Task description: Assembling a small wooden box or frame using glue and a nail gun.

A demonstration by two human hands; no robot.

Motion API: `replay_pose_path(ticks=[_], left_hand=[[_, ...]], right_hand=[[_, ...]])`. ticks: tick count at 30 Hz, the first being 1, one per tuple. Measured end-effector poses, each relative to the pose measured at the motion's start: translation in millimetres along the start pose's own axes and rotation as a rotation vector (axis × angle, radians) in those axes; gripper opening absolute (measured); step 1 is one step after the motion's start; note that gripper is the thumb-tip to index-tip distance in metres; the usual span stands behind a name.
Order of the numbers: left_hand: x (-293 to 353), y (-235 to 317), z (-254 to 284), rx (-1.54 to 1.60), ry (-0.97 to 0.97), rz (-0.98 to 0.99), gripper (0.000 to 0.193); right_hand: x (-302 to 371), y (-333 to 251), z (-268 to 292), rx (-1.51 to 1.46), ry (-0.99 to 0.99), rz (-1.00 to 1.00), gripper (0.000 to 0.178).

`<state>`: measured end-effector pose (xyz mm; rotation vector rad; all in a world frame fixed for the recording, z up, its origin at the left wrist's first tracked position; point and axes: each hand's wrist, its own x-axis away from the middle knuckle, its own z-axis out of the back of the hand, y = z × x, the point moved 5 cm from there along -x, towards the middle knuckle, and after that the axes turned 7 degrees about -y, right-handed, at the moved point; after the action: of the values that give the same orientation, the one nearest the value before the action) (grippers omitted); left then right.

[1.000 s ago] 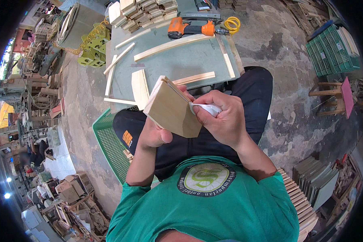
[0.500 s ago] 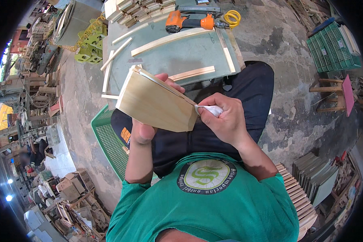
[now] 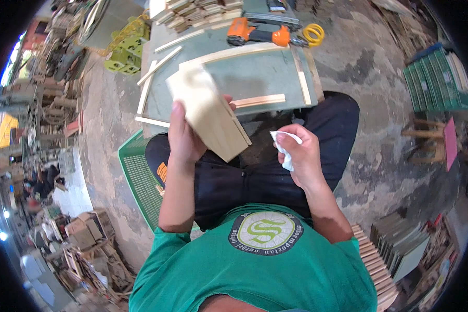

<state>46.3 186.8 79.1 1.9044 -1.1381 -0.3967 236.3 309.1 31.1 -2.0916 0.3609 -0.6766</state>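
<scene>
One pale wooden piece [image 3: 207, 112], grasped in left hand [image 3: 184, 132], jutting past its fingers. One white cloth [image 3: 287, 160], pinched in right hand [image 3: 302, 156], apart from wood. Step looks like wiping; another pass would call for steady left grip, cloth against wood. Beyond hands: one orange nail gun [image 3: 260, 35], at least six loose strips [image 3: 229, 57].

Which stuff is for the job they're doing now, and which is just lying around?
In use:
- wooden piece, in the left hand
- white cloth or paper, in the right hand

Seemingly just lying about:
- orange power tool
- thin wooden strips
- green basket
- pink-topped stool
</scene>
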Motion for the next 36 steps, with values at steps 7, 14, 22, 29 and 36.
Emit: replay_pose_path(ticks=[7, 14, 22, 29, 36], left_hand=[[-92, -15, 117, -0.881, 0.352, -0.004, 0.038], [-132, -15, 155, -1.419, 0.226, 0.11, 0.036], [-118, -23, 106, -1.767, 0.101, -0.403, 0.032], [-93, -104, 60, -1.895, -0.299, -0.445, 0.01], [-88, -101, 63, -1.833, -0.322, -0.24, 0.022]], right_hand=[[4, 28, 27, -0.008, 0.049, -0.09, 0.011], [2, 55, 24, -0.051, 0.029, -0.204, 0.008], [-27, 52, 12, 0.034, -0.046, -0.223, 0.011], [-53, 16, 23, -0.055, 0.081, -0.095, 0.015], [-68, -11, 34, -0.042, 0.076, 0.007, 0.019]])
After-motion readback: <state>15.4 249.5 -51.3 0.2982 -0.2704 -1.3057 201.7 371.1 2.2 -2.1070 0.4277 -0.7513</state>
